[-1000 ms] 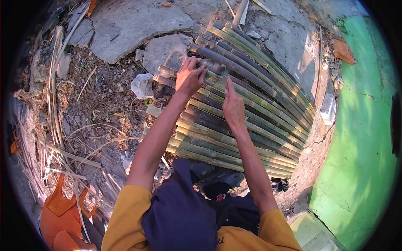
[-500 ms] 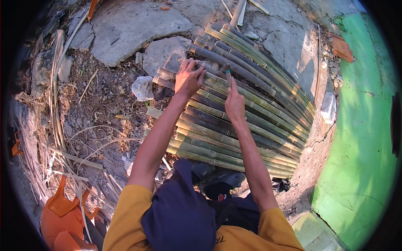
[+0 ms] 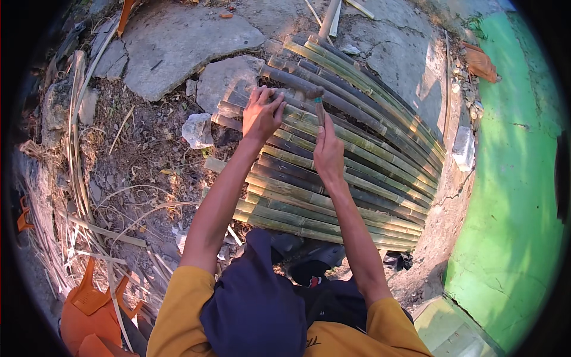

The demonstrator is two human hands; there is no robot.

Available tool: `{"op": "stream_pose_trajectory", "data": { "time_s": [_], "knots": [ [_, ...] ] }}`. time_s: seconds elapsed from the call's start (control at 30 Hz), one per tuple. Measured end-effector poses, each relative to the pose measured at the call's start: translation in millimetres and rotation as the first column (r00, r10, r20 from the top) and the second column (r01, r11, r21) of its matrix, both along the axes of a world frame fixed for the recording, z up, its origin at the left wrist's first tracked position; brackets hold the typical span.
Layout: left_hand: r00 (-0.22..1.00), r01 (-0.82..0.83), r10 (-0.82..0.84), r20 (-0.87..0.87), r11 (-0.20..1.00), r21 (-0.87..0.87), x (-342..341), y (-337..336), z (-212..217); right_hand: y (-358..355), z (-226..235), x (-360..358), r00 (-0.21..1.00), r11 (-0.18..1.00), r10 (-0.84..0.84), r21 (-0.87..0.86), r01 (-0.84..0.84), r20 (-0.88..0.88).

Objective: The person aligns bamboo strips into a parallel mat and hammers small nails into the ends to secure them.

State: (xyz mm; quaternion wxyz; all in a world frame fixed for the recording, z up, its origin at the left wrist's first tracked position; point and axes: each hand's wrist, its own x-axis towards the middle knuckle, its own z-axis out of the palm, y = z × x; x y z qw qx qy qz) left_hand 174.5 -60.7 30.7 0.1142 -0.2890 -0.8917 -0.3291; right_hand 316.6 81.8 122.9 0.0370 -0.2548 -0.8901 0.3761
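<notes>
Now the right hand (image 3: pixel 329 156) curls its fingers tight around the hammer (image 3: pixel 320 109), whose head is by the bamboo poles (image 3: pixel 357 138) on the ground (image 3: pixel 148 152). The left hand (image 3: pixel 260 117) rests near the pole ends, fingers bent and a little apart; I can't tell if they grip anything. If a pole rolls or the hammer slips, it could bonk those fingers, being so near.

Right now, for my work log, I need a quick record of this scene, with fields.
left hand: on the bamboo poles, near their left ends; exact grip unclear
right hand: fingers wrapped around a hammer
poles: laid side by side, fanning out toward the left
left side: white stone on the ground
right side: green surface
</notes>
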Motion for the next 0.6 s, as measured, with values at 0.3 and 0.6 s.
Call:
{"op": "stream_pose_trajectory", "data": {
  "time_s": [0.3, 0.6],
  "knots": [
    [0.995, 0.007, -0.006, -0.098, 1.0, 0.009, -8.5, 13.6, 6.7, 16.3, -32.0, 4.9, 0.999, 0.994, 0.039, 0.105, -0.037, -0.017],
    [1.0, 0.018, -0.018, 0.02, 1.0, 0.015, 0.2, 16.1, 13.8, 4.9, -26.4, 4.4, 0.985, 0.996, -0.033, 0.07, 0.045, -0.171]
  ]
}}
